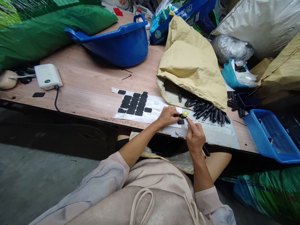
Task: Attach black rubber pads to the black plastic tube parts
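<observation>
My left hand (168, 115) pinches a small dark piece (179, 115) just above the table edge. Right by its fingertips is a small yellow-green round part (185, 114); what bears it is too small to make out. My right hand (195, 137) is closed round a slim tool whose black handle end (206, 151) sticks out below the palm, its tip meeting the yellow-green part. Under the hands lies a white sheet (150, 117) with rows of black rounded patches (134, 102). Several black tubular parts (206, 111) are heaped beside my right hand.
The black parts spill from a tan woven sack (189, 62). A blue basin (117, 45) stands behind the sheet, a white box (48, 76) with a cable to the left. At right, a blue basket (272, 134) overhangs the table edge. Green bags (56, 31) fill the back left.
</observation>
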{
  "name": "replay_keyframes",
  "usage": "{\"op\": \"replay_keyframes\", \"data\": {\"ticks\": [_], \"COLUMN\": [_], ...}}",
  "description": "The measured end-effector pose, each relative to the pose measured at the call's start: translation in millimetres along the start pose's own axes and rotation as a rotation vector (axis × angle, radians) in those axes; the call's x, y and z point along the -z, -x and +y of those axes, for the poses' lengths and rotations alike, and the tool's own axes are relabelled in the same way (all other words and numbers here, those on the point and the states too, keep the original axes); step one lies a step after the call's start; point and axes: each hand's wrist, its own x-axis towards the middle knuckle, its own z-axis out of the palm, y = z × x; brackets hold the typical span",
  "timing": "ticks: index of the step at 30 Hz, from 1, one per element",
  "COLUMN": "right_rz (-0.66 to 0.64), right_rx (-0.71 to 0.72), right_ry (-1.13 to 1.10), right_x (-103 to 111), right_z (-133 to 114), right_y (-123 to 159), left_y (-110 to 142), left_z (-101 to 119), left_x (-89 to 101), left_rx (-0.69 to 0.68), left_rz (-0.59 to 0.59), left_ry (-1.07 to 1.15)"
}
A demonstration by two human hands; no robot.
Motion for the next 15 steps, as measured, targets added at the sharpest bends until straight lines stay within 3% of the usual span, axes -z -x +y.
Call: {"op": "replay_keyframes", "data": {"ticks": [6,15], "right_rz": [0.086,0.055], "right_rx": [-0.036,-0.068], "right_ry": [-0.004,0.015], "right_x": [7.2,5.8], "right_z": [6.5,10.6], "right_y": [-6.8,-4.5], "left_y": [-0.4,1.0], "left_z": [-2.3,1.1], "left_x": [-1.2,0.6], "left_rx": [0.002,0.014], "left_rz": [0.007,0.017], "left_ry": [0.027,0.028]}}
